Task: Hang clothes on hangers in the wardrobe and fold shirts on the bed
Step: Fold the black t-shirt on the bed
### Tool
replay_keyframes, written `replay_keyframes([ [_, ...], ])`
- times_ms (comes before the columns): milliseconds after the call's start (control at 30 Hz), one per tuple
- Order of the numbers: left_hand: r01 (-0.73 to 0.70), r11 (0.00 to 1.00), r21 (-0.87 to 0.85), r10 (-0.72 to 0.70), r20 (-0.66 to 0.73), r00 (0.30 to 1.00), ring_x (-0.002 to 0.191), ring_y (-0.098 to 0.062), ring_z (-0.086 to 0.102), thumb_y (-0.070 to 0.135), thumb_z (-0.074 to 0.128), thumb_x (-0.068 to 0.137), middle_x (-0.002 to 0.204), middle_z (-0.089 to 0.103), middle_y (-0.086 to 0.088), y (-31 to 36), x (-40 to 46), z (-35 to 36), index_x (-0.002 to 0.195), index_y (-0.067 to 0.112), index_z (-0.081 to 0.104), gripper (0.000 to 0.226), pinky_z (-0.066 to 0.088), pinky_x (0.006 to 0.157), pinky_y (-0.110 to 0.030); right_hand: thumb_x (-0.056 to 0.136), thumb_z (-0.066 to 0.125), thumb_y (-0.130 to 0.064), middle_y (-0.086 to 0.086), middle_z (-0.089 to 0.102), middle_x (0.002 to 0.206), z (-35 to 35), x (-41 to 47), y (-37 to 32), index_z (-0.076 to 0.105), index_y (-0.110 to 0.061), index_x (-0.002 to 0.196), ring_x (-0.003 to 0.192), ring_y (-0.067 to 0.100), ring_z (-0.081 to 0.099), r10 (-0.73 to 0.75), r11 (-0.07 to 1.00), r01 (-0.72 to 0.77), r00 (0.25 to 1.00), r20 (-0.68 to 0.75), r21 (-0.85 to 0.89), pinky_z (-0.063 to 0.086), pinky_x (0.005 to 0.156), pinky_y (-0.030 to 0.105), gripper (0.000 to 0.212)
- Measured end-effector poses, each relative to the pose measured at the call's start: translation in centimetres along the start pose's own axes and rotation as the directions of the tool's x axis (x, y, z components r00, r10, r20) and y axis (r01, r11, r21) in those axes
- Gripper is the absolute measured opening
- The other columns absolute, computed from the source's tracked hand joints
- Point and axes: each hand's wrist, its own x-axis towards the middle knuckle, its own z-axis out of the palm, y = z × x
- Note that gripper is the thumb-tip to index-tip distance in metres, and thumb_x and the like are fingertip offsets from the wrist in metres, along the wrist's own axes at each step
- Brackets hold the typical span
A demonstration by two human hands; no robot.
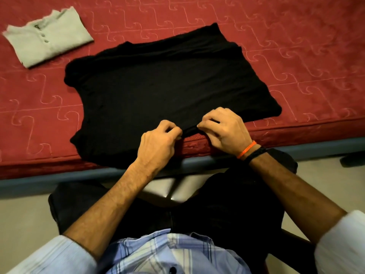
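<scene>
A black shirt (167, 91) lies spread flat on the red quilted bedspread (296, 56), its near hem reaching the edge of the mattress in front of the seated person. Both hands meet at the middle of that near edge. The left hand (158, 143) has its fingers curled under, thumb and fingertips (175, 132) pinching a small ridge of the black fabric. The right hand (225, 129) does the same just beside it, its curled fingertips (203, 126) closing on the same raised fold, so the cloth bunches slightly between the two hands while the rest of the garment stays smooth. The part of the hem left of the left hand droops a little over the mattress edge.

On the right wrist sit an orange thread band (246, 152) and a dark strap (255, 153) beside it. Both forearms are bare, with pale sleeves rolled up near the elbows.

Well apart from the black shirt, toward the far left of the bed, a grey buttoned shirt (49, 38) lies folded into a neat rectangle, its placket buttons facing up. Below the mattress runs a grey-blue bed frame rail (39, 182).
</scene>
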Motion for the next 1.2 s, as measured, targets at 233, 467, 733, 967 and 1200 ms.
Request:
replay_keyframes([
  [233,-0.042,0.997,0.069,0.045,-0.037,0.998,0.066,-0.026,0.065,0.032,0.054,0.091,0.077,0.069,-0.002,0.7,-0.2,-0.5,0.102,0.016,0.070,0.026,0.050,0.048,-0.036,0.089,0.057,-0.023,0.002,0.065,0.078,0.2,-0.3,-0.2,0.064,-0.014,0.090,0.073,0.027,0.060,0.069,0.997,-0.063,0.981,0.179,-0.036,0.044,0.070,0.039,0.012],
  [467,-0.103,0.993,0.054,0.106,-0.064,0.992,0.070,-0.026,0.060,0.008,0.072,0.075,0.084,0.070,-0.002,0.6,-0.8,0.3,0.098,0.013,0.072,0.023,0.051,0.055,-0.036,0.073,0.063,-0.023,0.006,0.066,0.085,-0.4,-0.1,-0.4,0.068,-0.011,0.093,0.074,0.028,0.060,0.049,0.996,-0.036,0.982,0.182,-0.076,0.045,0.066,0.039,0.023],
  [733,0.009,0.999,-0.043,-0.002,0.148,0.989,0.070,-0.028,0.061,0.023,0.057,0.084,0.096,0.059,-0.008,1.8,-0.5,-0.3,0.109,0.015,0.070,0.029,0.051,0.052,-0.036,0.088,0.065,-0.034,0.007,0.065,0.093,0.3,-0.8,-0.3,0.071,-0.013,0.094,0.078,0.027,0.062,0.104,0.995,-0.099,0.973,0.206,-0.030,0.049,0.064,0.040,0.023],
  [967,-0.014,1.000,0.018,0.012,0.089,0.996,0.074,-0.027,0.056,0.007,0.074,0.073,0.092,0.062,-0.007,2.1,-0.6,0.0,0.092,0.011,0.068,0.020,0.041,0.059,-0.031,0.088,0.061,-0.023,0.005,0.068,0.078,0.1,-0.5,-0.5,0.068,-0.013,0.086,0.069,0.029,0.064,0.036,0.998,-0.045,0.977,0.208,0.037,0.051,0.061,0.040,0.013],
  [1200,0.045,0.999,-0.001,-0.045,0.050,0.998,0.067,-0.030,0.059,0.004,0.075,0.073,0.077,0.063,-0.004,2.2,-0.8,-0.1,0.092,0.012,0.065,0.023,0.048,0.052,-0.036,0.084,0.062,-0.017,0.006,0.065,0.071,-0.7,-0.7,-0.4,0.066,-0.012,0.081,0.064,0.029,0.063,0.040,0.997,-0.050,0.988,0.152,0.066,0.052,0.059,0.039,0.007],
])
